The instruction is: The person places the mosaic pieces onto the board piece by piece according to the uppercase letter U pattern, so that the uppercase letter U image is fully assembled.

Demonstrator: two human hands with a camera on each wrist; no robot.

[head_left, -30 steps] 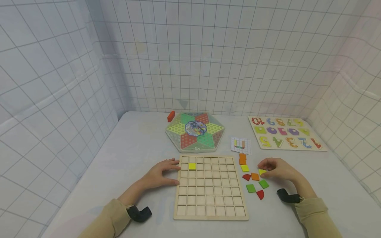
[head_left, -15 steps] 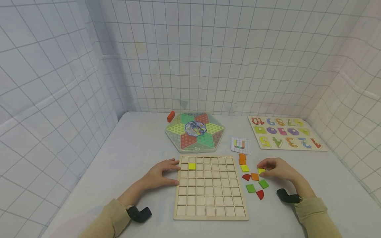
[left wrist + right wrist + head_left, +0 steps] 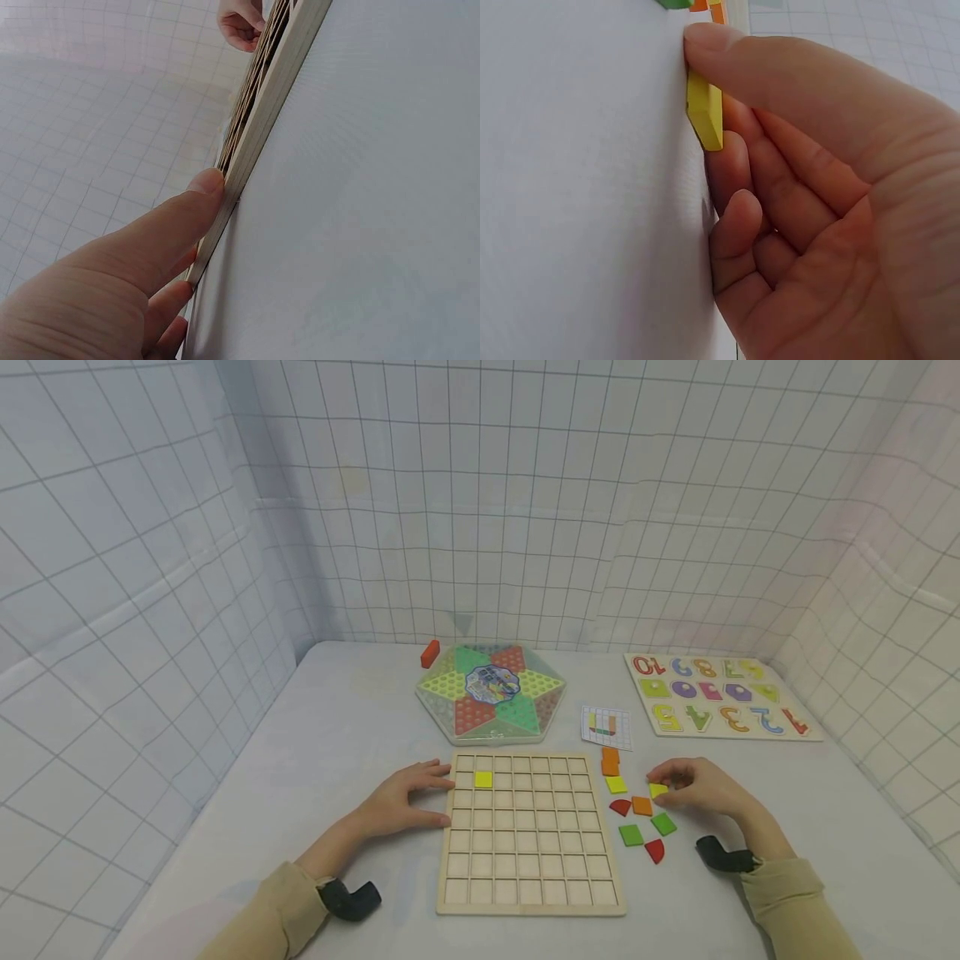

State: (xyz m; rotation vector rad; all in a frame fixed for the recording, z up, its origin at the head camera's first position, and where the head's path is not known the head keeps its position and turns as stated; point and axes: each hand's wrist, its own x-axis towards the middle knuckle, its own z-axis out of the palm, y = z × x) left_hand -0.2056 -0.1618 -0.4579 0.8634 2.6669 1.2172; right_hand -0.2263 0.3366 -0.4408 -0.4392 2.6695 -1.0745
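A wooden grid board (image 3: 531, 910) lies in front of me, with one yellow square tile (image 3: 483, 780) in a cell near its far left corner. My left hand (image 3: 393, 802) rests at the board's left side, fingers extended; the left wrist view has its thumb (image 3: 202, 184) touching the board's edge (image 3: 259, 120). To the right of the board, my right hand (image 3: 697, 787) pinches a yellow tile (image 3: 706, 116) between thumb and fingers, low at the table. Close by lie an orange tile (image 3: 642, 806), a green tile (image 3: 663, 824) and a red quarter-circle piece (image 3: 620, 807).
More loose pieces include a yellow tile (image 3: 617, 785), orange tiles (image 3: 611, 762), a green tile (image 3: 631, 835) and a red piece (image 3: 655, 851). Behind are a pattern card (image 3: 607, 727), a hexagonal game board (image 3: 472, 714), a red block (image 3: 430, 654) and a number puzzle (image 3: 720, 697).
My right hand has shifted very slightly left, and the yellow tile in it has moved a little away from me. The left hand and the board look the same.
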